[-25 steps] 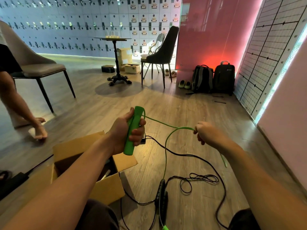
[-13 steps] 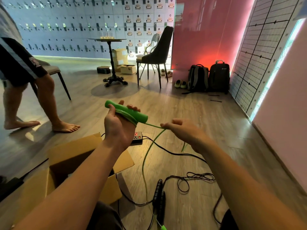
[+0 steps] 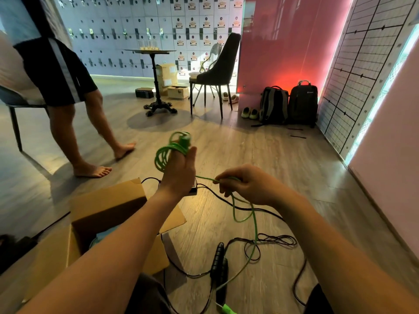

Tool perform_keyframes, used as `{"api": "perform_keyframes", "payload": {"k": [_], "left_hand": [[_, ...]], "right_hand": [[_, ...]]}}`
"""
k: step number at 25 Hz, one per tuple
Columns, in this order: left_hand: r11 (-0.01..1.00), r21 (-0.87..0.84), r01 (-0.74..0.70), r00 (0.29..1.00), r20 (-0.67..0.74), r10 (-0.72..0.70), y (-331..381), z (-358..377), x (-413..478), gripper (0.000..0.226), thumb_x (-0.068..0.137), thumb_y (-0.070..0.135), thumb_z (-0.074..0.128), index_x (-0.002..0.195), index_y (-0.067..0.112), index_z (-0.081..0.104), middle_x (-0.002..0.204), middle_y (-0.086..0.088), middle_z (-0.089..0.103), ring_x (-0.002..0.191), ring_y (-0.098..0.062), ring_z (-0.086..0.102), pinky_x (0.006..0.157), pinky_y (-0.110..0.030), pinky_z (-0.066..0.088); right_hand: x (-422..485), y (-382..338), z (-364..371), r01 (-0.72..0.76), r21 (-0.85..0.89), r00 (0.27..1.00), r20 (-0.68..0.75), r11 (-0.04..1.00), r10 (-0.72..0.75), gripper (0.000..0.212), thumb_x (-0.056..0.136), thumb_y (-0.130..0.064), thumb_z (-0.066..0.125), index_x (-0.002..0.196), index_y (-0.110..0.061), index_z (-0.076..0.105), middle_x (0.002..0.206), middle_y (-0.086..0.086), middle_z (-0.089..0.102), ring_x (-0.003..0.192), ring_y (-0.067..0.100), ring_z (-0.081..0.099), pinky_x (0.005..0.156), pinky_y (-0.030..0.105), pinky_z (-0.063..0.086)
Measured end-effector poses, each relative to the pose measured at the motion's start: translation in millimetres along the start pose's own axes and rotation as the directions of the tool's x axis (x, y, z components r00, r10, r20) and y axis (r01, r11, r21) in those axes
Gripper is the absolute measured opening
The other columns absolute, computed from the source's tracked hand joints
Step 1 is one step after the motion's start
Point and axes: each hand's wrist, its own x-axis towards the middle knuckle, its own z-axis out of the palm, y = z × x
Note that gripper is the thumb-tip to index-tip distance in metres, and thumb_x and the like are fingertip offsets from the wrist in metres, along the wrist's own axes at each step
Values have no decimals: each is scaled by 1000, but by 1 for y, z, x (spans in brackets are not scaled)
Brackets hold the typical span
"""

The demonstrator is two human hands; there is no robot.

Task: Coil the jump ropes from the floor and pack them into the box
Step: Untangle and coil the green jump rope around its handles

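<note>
View: head camera, looking down over both forearms.
Jump ropes: two, one green rope [image 3: 254,223] and one black rope [image 3: 272,240].
Green rope: several blurred loops, count unclear, hang from the left hand; slack crosses to the right hand, then drops in one loop to the floor [image 3: 226,150].
Left hand [image 3: 179,171]: raised beyond the box's far flap, grips one green handle [image 3: 184,140], thumb up beside it; other fingers hidden behind the hand.
Right hand [image 3: 247,186]: fingers curled, pinches the green rope just beside the left wrist.
Second green handle [image 3: 229,310]: at the floor's near edge, cut off.
Black handles [image 3: 218,259]: two, side by side on the floor; cord sprawls rightward in loose loops.
Box [image 3: 108,205]: one, cardboard, open, on the floor's left side under the left forearm; contents hard to make out.
Backpacks [image 3: 274,105]: two, against the far wall.
Chairs: two, dark chair [image 3: 221,69] whole, the other cut off at left.
Bystander [image 3: 68,71]: one, barefoot, cut off above the shorts.
Power strip [image 3: 192,191]: mostly hidden behind the left hand.
</note>
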Motion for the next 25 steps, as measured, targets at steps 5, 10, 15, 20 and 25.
{"api": "perform_keyframes", "payload": {"k": [5,10,15,20,25], "left_hand": [[955,287,-78,901,430,-56,-4,14,-5,55,99,62,23,99,19,58,95,-5,63,96,-29,62,79,-37,44],[977,201,73,635,746,-201,-11,-2,-13,76,85,76,25,82,10,61,68,-2,60,55,-13,54,58,-28,51],[812,-287,508,612,784,-105,1,-11,-17,70,89,73,25,73,11,51,54,-1,45,42,-13,40,45,-25,40],[-87,-891,445,894,447,-11,7,-24,-3,47,99,52,30,75,19,51,55,7,39,44,-7,38,49,-22,40],[-192,-980,59,943,118,-311,-22,-39,17,47,101,51,27,97,11,52,73,-2,51,63,-16,54,77,-31,50]], "right_hand": [[-3,-1,-11,100,463,920,-380,881,95,21,98,-4,55,113,-1,70,92,18,74,76,25,73,72,28,60],[-8,17,-25,66,528,767,-570,847,296,20,97,-6,58,113,-2,70,91,13,73,77,23,73,70,26,61],[-12,34,-26,-94,322,781,-563,942,270,17,94,-17,66,103,-4,74,81,6,74,62,15,73,53,19,54],[-4,30,-17,-221,-9,883,-426,975,196,29,98,-37,57,87,-16,73,70,-2,67,53,8,53,54,22,42],[-2,24,-14,-242,-8,905,-362,970,222,48,101,-47,43,72,-13,62,55,-6,48,51,11,44,58,28,38]]}}
